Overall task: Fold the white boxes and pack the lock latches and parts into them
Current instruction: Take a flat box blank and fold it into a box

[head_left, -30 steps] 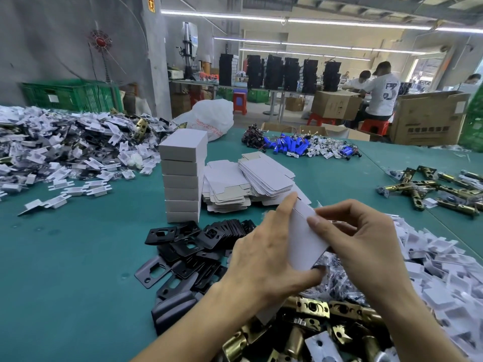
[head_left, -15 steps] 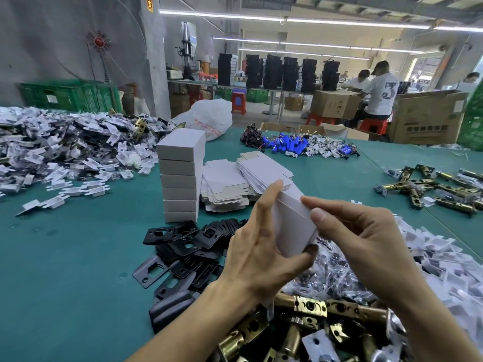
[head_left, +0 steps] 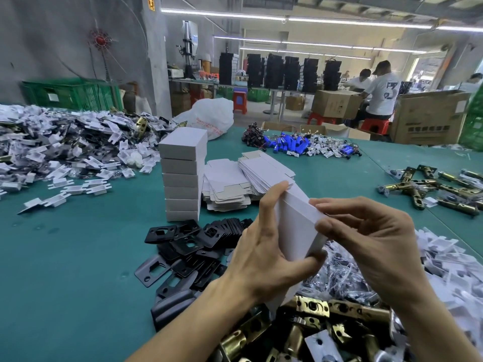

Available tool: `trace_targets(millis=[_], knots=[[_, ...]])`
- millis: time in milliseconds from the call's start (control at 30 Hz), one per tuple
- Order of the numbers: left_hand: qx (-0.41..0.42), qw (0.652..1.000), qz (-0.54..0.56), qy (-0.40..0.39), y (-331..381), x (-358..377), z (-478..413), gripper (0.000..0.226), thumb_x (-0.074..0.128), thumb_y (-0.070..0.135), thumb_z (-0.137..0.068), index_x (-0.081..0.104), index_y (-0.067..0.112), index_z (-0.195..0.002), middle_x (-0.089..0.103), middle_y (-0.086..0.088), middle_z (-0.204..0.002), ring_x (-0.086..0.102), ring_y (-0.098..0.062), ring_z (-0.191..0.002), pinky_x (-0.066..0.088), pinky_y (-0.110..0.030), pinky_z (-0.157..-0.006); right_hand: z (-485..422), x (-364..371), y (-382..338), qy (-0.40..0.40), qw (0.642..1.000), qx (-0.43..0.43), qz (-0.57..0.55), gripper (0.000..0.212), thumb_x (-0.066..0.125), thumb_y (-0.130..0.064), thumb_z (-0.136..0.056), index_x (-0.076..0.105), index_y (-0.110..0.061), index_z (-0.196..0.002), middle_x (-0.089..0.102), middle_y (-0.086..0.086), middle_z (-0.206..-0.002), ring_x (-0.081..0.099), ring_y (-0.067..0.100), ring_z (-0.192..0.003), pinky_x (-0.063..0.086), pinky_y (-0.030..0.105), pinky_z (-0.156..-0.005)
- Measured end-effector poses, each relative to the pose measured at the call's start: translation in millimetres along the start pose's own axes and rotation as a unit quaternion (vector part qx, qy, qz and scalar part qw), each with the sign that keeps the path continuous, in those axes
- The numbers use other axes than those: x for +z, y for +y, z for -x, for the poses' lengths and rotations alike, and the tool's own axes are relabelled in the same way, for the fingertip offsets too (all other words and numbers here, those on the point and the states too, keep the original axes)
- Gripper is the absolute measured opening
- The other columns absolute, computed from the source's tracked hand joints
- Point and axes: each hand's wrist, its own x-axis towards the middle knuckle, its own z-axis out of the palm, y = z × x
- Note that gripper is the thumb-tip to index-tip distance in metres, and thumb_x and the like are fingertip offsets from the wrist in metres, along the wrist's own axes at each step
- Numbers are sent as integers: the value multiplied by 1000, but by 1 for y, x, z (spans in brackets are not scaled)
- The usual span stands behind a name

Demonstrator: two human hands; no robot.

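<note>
A white box (head_left: 300,226) is held in the air between both hands, above the near edge of the green table (head_left: 65,270) and just over a heap of brass latches (head_left: 313,307). It is gripped by the left hand (head_left: 264,259). One finger is stretched along the left edge of the box up to its top corner, and the thumb is pressed against its lower end. The upper right corner is pinched by the right hand (head_left: 371,246) between thumb and forefinger, and the other fingers are curled behind it. The box is tilted, with its broad face turned to the camera. Whether its end flaps are closed cannot be told.

Behind the hands, a stack of folded boxes (head_left: 183,176) is seen standing upright on the table. Just beside it, on the right, flat box blanks (head_left: 261,171) are piled in two leaning heaps. Black plates (head_left: 188,246) are spread between this stack and the left hand, some of them overlapped. Clear small bags (head_left: 339,278) are partly covered by the right hand.

A large heap of white plastic parts (head_left: 65,142) is laid at the far left, and a second heap of white parts (head_left: 449,267) at the right edge. More brass latches (head_left: 431,186) are scattered well apart at the right. Blue cylinders (head_left: 290,146) with wires are seen at the far side of the table.
</note>
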Motion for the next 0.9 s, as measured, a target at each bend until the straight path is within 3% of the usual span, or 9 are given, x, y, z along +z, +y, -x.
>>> trace_targets(millis=[167, 400, 567, 667, 767, 900], knots=[[20, 1000, -16, -9, -1, 0, 0, 92, 66, 59, -72, 6, 58, -142, 54, -4, -126, 65, -25, -89, 60, -44, -71, 0, 0, -1, -18, 1000, 3, -3, 47, 84, -62, -57, 77, -25, -86, 76, 5, -102, 72, 24, -95, 59, 47, -83], [14, 1000, -11, 2, 1, -1, -1, 77, 68, 58, -71, 18, 53, -129, 56, 2, -113, 65, -24, -79, 57, -42, -63, 1, -1, -3, -36, 999, 1, 35, 43, 79, -64, -62, 78, -29, -87, 76, 1, -104, 71, 19, -99, 56, 51, -85], [0, 1000, 0, 3, 0, -1, -1, 73, 71, 56, -72, 19, 50, -123, 57, -1, -106, 66, -27, -76, 57, -44, -60, 2, -1, -3, -50, 998, -12, 35, 37, 79, -61, -65, 79, -33, -89, 76, -1, -103, 72, 18, -98, 60, 41, -80], [8, 1000, 9, 9, 2, -1, -1, 68, 68, 58, -75, 21, 51, -123, 56, -2, -112, 65, -28, -80, 56, -45, -62, 1, 0, -1, -57, 997, -24, 51, 28, 79, -47, -72, 78, -31, -94, 75, -3, -104, 72, 17, -99, 60, 38, -80], [31, 999, -8, 31, 4, -2, -1, 61, 61, 62, -76, 27, 51, -124, 54, 3, -118, 63, -23, -84, 53, -40, -64, 1, 1, 0, -69, 994, -36, 72, 25, 76, -45, -74, 78, -31, -94, 74, -6, -107, 72, 17, -98, 60, 34, -77], [26, 999, -19, 32, 3, -2, 0, 57, 59, 64, -75, 31, 51, -122, 52, 15, -109, 60, -13, -78, 51, -35, -59, 1, 0, 2, -68, 994, -22, 79, 16, 76, -37, -76, 78, -31, -90, 74, -6, -107, 72, 17, -92, 60, 33, -75]])
